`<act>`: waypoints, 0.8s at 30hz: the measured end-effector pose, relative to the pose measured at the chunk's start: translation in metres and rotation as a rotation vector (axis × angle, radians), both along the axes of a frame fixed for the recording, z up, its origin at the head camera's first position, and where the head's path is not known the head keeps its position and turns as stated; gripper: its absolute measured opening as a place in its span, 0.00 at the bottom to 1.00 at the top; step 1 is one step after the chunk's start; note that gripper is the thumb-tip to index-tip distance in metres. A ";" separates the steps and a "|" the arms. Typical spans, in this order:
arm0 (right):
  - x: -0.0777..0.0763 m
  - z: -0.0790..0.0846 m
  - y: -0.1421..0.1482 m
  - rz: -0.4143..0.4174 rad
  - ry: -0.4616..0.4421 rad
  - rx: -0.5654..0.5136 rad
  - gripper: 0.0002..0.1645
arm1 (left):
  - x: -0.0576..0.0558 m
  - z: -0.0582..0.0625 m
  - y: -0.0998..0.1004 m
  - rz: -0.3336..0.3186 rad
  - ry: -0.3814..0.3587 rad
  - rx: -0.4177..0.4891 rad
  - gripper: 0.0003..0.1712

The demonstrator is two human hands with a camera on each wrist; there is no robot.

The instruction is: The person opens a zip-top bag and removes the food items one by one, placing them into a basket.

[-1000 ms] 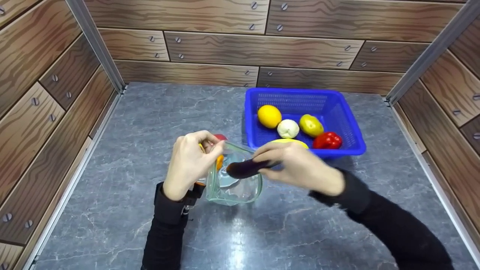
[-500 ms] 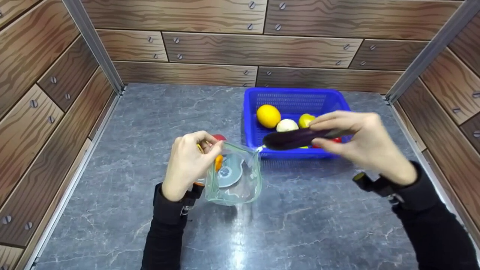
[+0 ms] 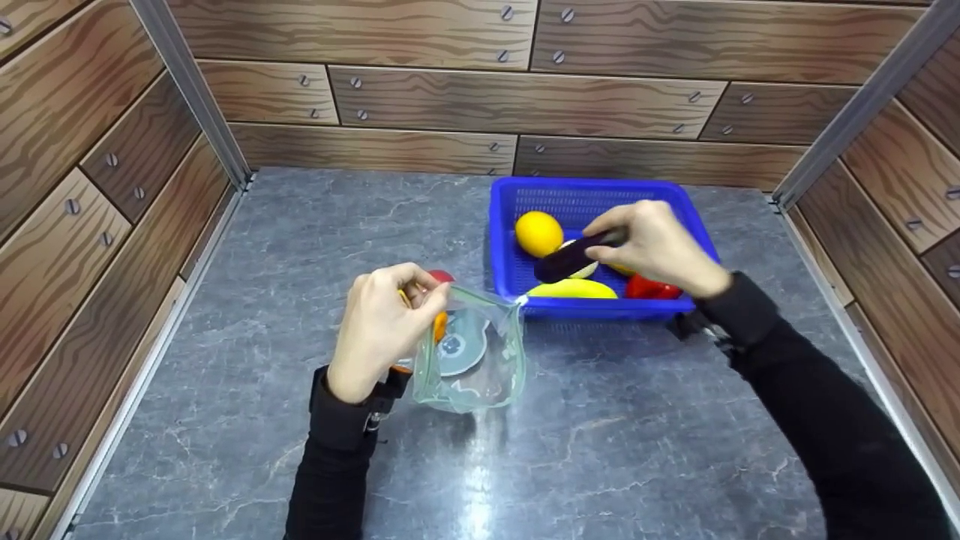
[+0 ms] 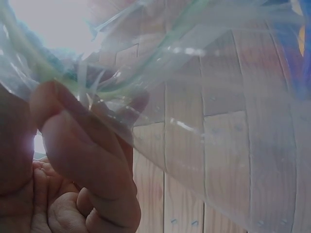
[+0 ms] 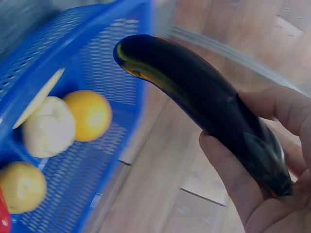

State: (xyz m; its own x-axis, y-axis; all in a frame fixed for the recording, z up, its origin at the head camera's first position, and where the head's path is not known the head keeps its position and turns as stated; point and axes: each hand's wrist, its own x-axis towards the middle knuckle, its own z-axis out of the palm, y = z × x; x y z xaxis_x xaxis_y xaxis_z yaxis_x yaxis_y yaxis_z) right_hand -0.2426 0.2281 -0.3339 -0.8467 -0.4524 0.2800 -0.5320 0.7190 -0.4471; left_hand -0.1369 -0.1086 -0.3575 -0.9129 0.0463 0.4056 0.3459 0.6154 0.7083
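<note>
An eggplant (image 3: pixel 564 260), dark purple and slightly curved, is held by its stem end in my right hand (image 3: pixel 660 247), over the blue basket (image 3: pixel 701 306). In the right wrist view the thumb and fingers grip the eggplant (image 5: pixel 194 87) from both sides. My left hand (image 3: pixel 386 322) pinches the rim of a clear zip bag (image 3: pixel 499 367) with a greenish edge; its mouth gapes open. The left wrist view shows the fingers (image 4: pixel 73 141) at the bag's edge. Behind the left hand, a red round thing (image 3: pixel 441 276) and an orange thing (image 3: pixel 439 326) partly show.
In the basket lie an orange-yellow fruit (image 3: pixel 538 233), a banana-like yellow piece (image 3: pixel 574 289), a red bell pepper (image 3: pixel 651 288) and a whitish round vegetable (image 5: pixel 49 127), mostly behind the eggplant in the head view. Wood-patterned walls (image 3: pixel 420 97) enclose the grey marbled table (image 3: pixel 337 217).
My right hand has drawn the eggplant up from the bag's mouth, swung it right, and brought it over the basket. The left hand stays at the bag's rim.
</note>
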 end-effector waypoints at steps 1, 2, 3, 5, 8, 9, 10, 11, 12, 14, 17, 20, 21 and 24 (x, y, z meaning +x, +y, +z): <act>-0.007 -0.005 -0.003 -0.001 -0.023 0.014 0.14 | 0.000 0.000 0.000 0.001 0.002 0.000 0.07; -0.013 -0.010 -0.006 -0.004 -0.036 0.029 0.14 | 0.000 0.000 0.000 0.001 0.006 0.001 0.07; -0.019 -0.015 -0.008 -0.006 -0.050 0.037 0.14 | 0.000 0.000 0.000 0.002 0.008 0.002 0.07; -0.030 -0.025 -0.013 -0.009 -0.067 0.048 0.15 | 0.000 0.000 -0.001 0.000 0.013 0.004 0.07; -0.041 -0.041 -0.019 -0.006 -0.091 0.040 0.15 | -0.001 0.000 -0.001 -0.002 0.013 0.002 0.07; -0.043 -0.046 -0.021 -0.007 -0.102 0.033 0.16 | -0.001 0.001 -0.001 -0.004 0.013 0.001 0.07; -0.045 -0.050 -0.023 -0.006 -0.112 0.028 0.16 | -0.001 0.000 -0.001 -0.004 0.012 -0.001 0.07; -0.046 -0.053 -0.025 -0.010 -0.122 0.024 0.16 | -0.001 0.000 -0.001 -0.005 0.011 -0.002 0.07; -0.047 -0.056 -0.026 -0.010 -0.136 0.015 0.17 | -0.001 0.000 -0.001 -0.005 0.011 -0.003 0.07; -0.049 -0.060 -0.028 -0.022 -0.162 -0.001 0.17 | -0.001 0.000 -0.001 -0.006 0.011 -0.004 0.07; -0.052 -0.062 -0.027 -0.040 -0.196 0.007 0.18 | -0.002 -0.001 -0.001 -0.007 0.009 -0.003 0.07; -0.056 -0.061 -0.020 -0.049 -0.273 0.036 0.18 | -0.001 -0.001 0.000 -0.002 0.007 -0.003 0.07; -0.057 -0.062 -0.017 -0.052 -0.300 0.055 0.18 | -0.001 0.000 0.000 -0.002 0.005 -0.003 0.07; -0.060 -0.066 -0.006 -0.055 -0.349 0.115 0.19 | -0.001 0.001 0.001 -0.006 0.004 0.000 0.07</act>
State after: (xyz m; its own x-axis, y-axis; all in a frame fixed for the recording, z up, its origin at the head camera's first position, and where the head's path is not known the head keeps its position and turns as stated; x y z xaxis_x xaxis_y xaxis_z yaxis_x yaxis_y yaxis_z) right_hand -0.3027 0.2218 -0.4003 -0.9063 -0.4151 -0.0799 -0.3207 0.7983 -0.5098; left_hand -0.1379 -0.1074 -0.3568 -0.9109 0.0520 0.4092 0.3524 0.6137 0.7066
